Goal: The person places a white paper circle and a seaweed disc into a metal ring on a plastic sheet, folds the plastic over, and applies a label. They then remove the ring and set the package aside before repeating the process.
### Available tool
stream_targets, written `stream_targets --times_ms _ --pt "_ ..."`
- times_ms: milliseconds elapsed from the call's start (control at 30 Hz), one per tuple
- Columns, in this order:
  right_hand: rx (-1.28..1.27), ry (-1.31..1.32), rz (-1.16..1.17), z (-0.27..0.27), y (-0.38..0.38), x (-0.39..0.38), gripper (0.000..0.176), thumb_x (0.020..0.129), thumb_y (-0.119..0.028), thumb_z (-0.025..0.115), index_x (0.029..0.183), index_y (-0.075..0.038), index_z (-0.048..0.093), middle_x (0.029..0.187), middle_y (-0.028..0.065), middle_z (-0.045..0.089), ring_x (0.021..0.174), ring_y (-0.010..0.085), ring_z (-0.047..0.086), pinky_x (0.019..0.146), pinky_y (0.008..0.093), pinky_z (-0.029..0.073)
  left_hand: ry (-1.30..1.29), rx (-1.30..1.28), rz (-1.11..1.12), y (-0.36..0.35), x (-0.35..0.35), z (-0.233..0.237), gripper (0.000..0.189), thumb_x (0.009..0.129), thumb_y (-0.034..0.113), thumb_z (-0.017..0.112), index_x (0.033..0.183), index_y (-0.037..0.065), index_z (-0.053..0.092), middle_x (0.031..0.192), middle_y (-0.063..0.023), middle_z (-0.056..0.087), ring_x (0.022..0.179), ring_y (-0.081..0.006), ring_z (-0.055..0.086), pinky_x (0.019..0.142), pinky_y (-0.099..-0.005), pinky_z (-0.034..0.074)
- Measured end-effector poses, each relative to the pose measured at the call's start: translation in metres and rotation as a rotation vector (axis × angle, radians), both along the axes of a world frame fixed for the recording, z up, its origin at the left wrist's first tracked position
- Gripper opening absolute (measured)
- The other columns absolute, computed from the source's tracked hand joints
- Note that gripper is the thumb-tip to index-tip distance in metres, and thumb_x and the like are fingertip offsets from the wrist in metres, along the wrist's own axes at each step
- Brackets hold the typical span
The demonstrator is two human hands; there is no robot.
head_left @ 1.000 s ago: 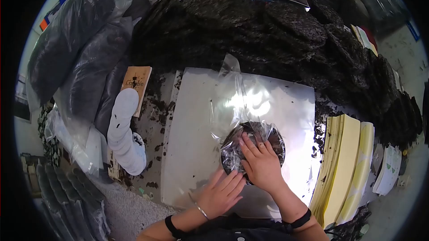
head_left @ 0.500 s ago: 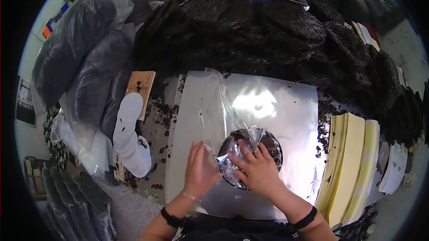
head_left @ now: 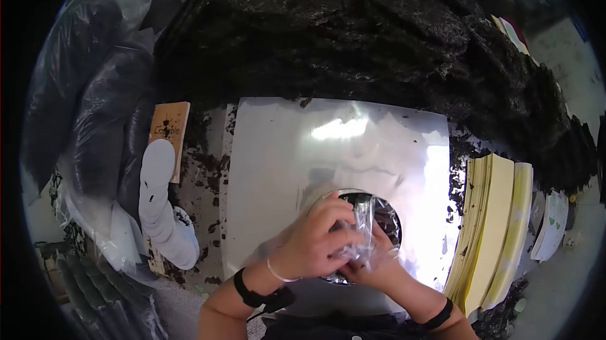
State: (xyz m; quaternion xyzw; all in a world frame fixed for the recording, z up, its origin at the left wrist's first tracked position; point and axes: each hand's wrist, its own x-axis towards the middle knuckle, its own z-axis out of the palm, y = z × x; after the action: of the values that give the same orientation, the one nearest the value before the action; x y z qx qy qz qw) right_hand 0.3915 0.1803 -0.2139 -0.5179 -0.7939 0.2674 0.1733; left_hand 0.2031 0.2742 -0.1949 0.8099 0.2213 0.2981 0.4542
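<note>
The left hand (head_left: 312,245) was curled over the near half of a dark round cake (head_left: 386,217), its fingers drawn together and pinching a bunch of clear film (head_left: 358,231) against the cake's top. The right hand (head_left: 374,269) lay under and just behind that grip, touching the cake's near edge. Its fingers were mostly hidden, so I could not tell whether they gripped or only pressed.

The cake sat on a shiny metal sheet (head_left: 284,151), which stretched away beyond the grip to a big heap of dark cakes (head_left: 347,37). A stack of yellow paper (head_left: 489,226) stood to the grip's right and white discs (head_left: 158,201) well to its left.

To fold well, I judged the film should be kept taut and gathered flat at the centre while the cake was held from sliding.
</note>
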Motion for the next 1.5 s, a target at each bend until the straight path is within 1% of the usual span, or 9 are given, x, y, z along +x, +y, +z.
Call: stream_targets --times_ms 67,167,500,667,800,900,1067,1300,1500 --pt "0.016 0.045 -0.027 0.005 0.001 0.004 0.038 0.080 -0.029 0.077 0.114 -0.012 0.072 0.124 0.0128 0.069 0.127 0.0364 0.060 0.120 0.0568 0.033 0.028 0.319 0.041 0.003 0.007 0.004 0.022 0.067 0.014 0.082 0.079 0.008 0.064 0.137 -0.0124 0.060 0.132 -0.0285 0.056 0.109 -0.0448 0.049" --pt "0.182 0.286 -0.086 -0.003 -0.007 0.007 0.027 0.071 -0.015 0.080 0.097 -0.008 0.074 0.118 0.0147 0.069 0.122 0.0381 0.061 0.116 0.0585 0.040 0.083 0.442 -0.146 -0.002 -0.003 -0.015 0.011 0.076 0.009 0.073 0.081 0.007 0.063 0.131 -0.0111 0.064 0.125 -0.0230 0.060 0.107 -0.0409 0.051" --pt "0.212 -0.023 -0.125 0.009 -0.006 -0.010 0.040 0.076 -0.012 0.075 0.110 0.006 0.065 0.118 0.0224 0.059 0.117 0.0431 0.055 0.118 0.0578 0.035 0.522 0.402 0.044 -0.029 0.014 0.020 0.040 0.083 0.009 0.061 0.122 0.001 0.061 0.131 -0.0138 0.059 0.127 -0.0314 0.057 0.110 -0.0409 0.046" --pt "0.133 0.268 -0.028 0.012 -0.015 0.012 0.020 0.074 -0.011 0.071 0.092 -0.002 0.069 0.066 0.0118 0.061 0.071 0.0256 0.070 0.101 0.0450 0.055 0.477 0.410 0.093 -0.053 0.019 0.017 0.066 0.090 0.020 0.061 0.150 0.000 0.046 0.154 -0.0160 0.047 0.146 -0.0316 0.042 0.122 -0.0428 0.034" --pt "-0.314 0.848 -0.277 0.014 -0.027 0.023 0.012 0.085 -0.004 0.070 0.096 -0.002 0.071 0.073 0.0071 0.068 0.064 0.0085 0.063 0.063 0.0217 0.049 0.471 0.492 0.191 -0.055 0.020 0.005 0.052 0.091 0.026 0.065 0.135 -0.001 0.060 0.143 -0.0143 0.057 0.137 -0.0302 0.051 0.117 -0.0413 0.040" --pt "0.180 0.870 -0.605 0.007 -0.014 0.030 0.015 0.088 -0.007 0.072 0.102 -0.002 0.074 0.077 0.0049 0.070 0.068 0.0084 0.062 0.063 0.0237 0.049 0.453 0.480 0.214 -0.054 0.022 0.006 0.040 0.090 0.025 0.068 0.121 0.000 0.067 0.131 -0.0135 0.063 0.127 -0.0298 0.057 0.112 -0.0421 0.044" --pt "-0.408 0.707 -0.382 -0.014 0.058 0.068 0.030 0.086 -0.018 0.080 0.110 -0.004 0.071 0.084 0.0066 0.068 0.069 0.0152 0.060 0.064 0.0314 0.050 0.513 0.495 0.227 -0.061 0.024 0.008 0.048 0.092 0.026 0.069 0.133 0.003 0.061 0.137 -0.0134 0.061 0.133 -0.0285 0.054 0.118 -0.0423 0.038" --pt "0.050 -0.053 -0.522 0.001 0.037 0.024 0.025 0.086 -0.016 0.074 0.110 -0.013 0.067 0.100 0.0110 0.060 0.086 0.0328 0.067 0.071 0.0444 0.055 0.547 0.448 0.277 -0.056 0.029 0.007 0.064 0.093 0.032 0.068 0.147 0.003 0.050 0.147 -0.0137 0.055 0.140 -0.0270 0.049 0.122 -0.0450 0.033" --pt "-0.281 0.442 -0.310 0.001 0.047 0.068 0.038 0.091 -0.015 0.072 0.128 -0.011 0.067 0.108 0.0083 0.065 0.089 0.0179 0.067 0.076 0.0308 0.054 0.516 0.478 0.199 -0.049 0.025 0.003 0.063 0.087 0.039 0.075 0.134 0.000 0.061 0.139 -0.0150 0.060 0.134 -0.0295 0.052 0.118 -0.0433 0.039"
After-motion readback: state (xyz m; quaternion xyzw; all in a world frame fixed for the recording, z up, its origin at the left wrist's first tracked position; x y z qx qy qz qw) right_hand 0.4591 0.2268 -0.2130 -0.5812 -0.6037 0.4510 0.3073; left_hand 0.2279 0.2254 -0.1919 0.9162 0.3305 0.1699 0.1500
